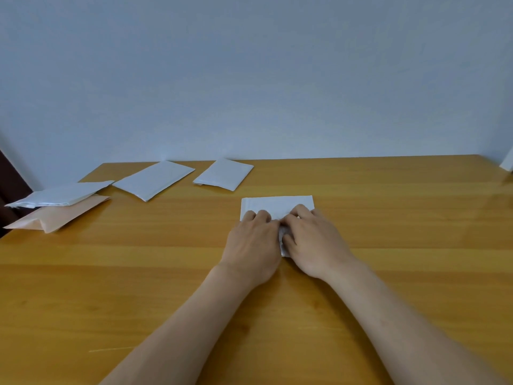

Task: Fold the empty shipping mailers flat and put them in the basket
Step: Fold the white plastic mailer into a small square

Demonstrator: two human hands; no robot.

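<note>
The left hand (252, 240) and right hand (315, 240) sit side by side, fingers curled down and pinching the near part of the white rectangular mailer (277, 204) mid wooden tabletop (388, 273). If that grip slackens, the fold probably springs open or creases crooked. The hands hide the fold line. Farther left wait three flat white mailers (154, 179) (223, 173) (61, 194) and a peach paper mailer (58, 215). The basket is out of view.

Soft even daylight, glare right on table (416, 190) (edges bowed).
</note>
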